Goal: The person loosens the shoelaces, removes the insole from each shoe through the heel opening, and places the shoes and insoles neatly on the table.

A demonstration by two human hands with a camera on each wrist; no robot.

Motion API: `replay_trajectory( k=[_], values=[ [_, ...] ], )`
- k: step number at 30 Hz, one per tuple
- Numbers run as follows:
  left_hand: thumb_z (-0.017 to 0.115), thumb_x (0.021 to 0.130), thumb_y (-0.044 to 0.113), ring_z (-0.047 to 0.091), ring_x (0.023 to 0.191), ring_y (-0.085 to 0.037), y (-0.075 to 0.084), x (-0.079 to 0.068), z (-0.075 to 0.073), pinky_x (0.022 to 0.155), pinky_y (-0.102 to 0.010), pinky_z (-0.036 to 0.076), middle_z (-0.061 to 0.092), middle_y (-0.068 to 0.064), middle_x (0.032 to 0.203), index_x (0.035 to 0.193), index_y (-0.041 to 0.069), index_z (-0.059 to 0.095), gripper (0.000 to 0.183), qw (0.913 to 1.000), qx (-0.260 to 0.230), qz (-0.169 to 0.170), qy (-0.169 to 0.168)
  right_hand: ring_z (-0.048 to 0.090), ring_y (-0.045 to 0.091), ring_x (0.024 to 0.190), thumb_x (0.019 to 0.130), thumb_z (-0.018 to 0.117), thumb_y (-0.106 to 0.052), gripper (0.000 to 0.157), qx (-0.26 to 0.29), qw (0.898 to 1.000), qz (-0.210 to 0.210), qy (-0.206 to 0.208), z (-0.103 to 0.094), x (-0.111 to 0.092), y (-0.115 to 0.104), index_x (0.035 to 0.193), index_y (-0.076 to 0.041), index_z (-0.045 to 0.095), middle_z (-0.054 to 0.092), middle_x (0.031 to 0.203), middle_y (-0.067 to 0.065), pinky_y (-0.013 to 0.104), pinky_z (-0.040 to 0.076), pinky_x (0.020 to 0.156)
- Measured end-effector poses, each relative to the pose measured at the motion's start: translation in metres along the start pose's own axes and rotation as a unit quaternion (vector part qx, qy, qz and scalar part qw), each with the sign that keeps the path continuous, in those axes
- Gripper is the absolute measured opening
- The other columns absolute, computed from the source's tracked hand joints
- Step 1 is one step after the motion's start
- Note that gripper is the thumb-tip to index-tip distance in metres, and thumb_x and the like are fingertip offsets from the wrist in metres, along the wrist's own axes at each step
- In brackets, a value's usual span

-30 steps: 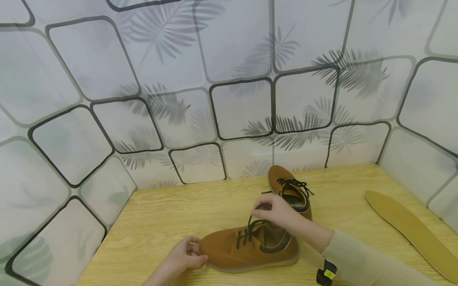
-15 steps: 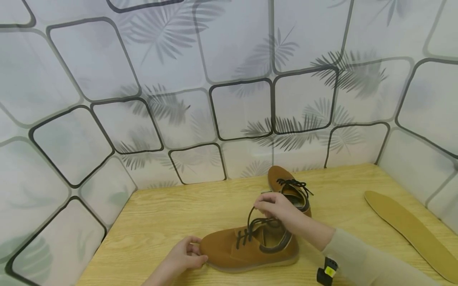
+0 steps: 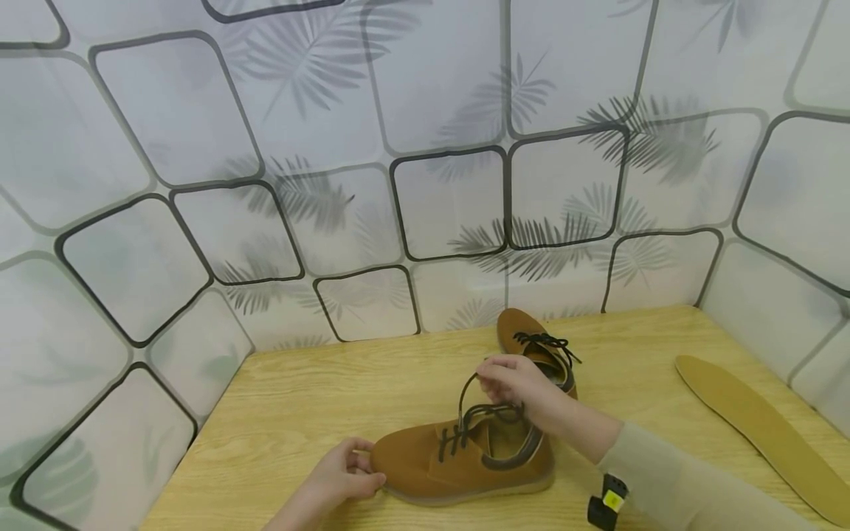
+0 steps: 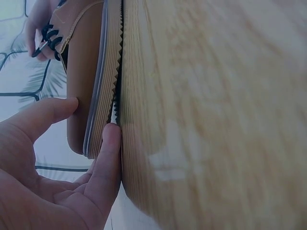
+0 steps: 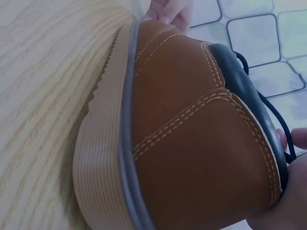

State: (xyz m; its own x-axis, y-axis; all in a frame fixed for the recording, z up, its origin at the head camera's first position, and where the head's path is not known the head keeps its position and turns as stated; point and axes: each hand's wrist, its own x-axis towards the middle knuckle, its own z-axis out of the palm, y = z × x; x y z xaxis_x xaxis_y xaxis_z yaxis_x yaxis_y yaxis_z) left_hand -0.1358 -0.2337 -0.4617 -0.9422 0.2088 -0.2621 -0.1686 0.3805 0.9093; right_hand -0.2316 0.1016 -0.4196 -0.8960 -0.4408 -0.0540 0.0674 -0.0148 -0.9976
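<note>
A brown leather shoe (image 3: 415,461) with a dark padded collar lies on the table, toe to the left. My left hand (image 3: 341,472) holds it at the toe; in the left wrist view the thumb (image 4: 62,108) presses the upper and a finger (image 4: 109,148) reaches under the ridged sole (image 4: 108,72). Above the shoe's opening, my right hand (image 3: 521,387) pinches a black shoelace (image 3: 461,394), which rises in an arc from the eyelets. In the right wrist view the shoe's heel (image 5: 201,158) fills the middle, with the lace (image 5: 278,115) running to the fingertips at the right edge.
Behind my right hand stands a second brown shoe (image 3: 518,328), its black laces tied. A tan insole (image 3: 764,428) lies at the right of the wooden table (image 3: 285,413). Patterned cloth walls (image 3: 451,206) close off the back and sides.
My right hand has shifted slightly to the right and up, and the pinched lace now bows in a wider arc. The left hand and the shoe stay in place.
</note>
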Motion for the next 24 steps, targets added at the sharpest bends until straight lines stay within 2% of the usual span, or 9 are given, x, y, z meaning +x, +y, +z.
replay_trajectory(
  k=[10,19,24],
  values=[
    [0.074,0.092,0.003,0.070,0.089,-0.013,0.0027,-0.0013,-0.0006,0.084,-0.034,0.064,0.071,-0.013,0.108,0.141,-0.015,0.044,0.060,1.0000,-0.003,0.000,-0.003,0.063,0.003,0.071,0.108,0.057,-0.015,0.018,0.068,0.998,0.014,0.001,-0.0030,0.0004,-0.0005,0.094,-0.015,0.069,0.070,0.079,-0.009,0.018,0.058,0.070],
    [0.074,0.092,0.003,0.069,0.088,-0.014,0.0009,-0.0006,-0.0007,0.084,-0.034,0.065,0.071,-0.014,0.106,0.140,-0.015,0.046,0.059,1.0000,0.002,0.006,-0.004,0.064,0.002,0.069,0.109,0.056,-0.015,0.023,0.125,0.990,0.055,0.032,-0.0034,0.0023,-0.0055,0.091,-0.014,0.069,0.069,0.079,-0.007,0.015,0.059,0.067],
    [0.074,0.093,0.003,0.070,0.089,-0.014,-0.0008,0.0002,-0.0013,0.085,-0.034,0.065,0.071,-0.013,0.107,0.140,-0.015,0.045,0.059,0.9999,-0.001,0.007,-0.007,0.064,0.001,0.069,0.109,0.055,-0.014,0.023,0.130,0.989,0.061,0.037,-0.0031,0.0022,-0.0076,0.091,-0.014,0.069,0.070,0.079,-0.008,0.014,0.059,0.068]
  ],
)
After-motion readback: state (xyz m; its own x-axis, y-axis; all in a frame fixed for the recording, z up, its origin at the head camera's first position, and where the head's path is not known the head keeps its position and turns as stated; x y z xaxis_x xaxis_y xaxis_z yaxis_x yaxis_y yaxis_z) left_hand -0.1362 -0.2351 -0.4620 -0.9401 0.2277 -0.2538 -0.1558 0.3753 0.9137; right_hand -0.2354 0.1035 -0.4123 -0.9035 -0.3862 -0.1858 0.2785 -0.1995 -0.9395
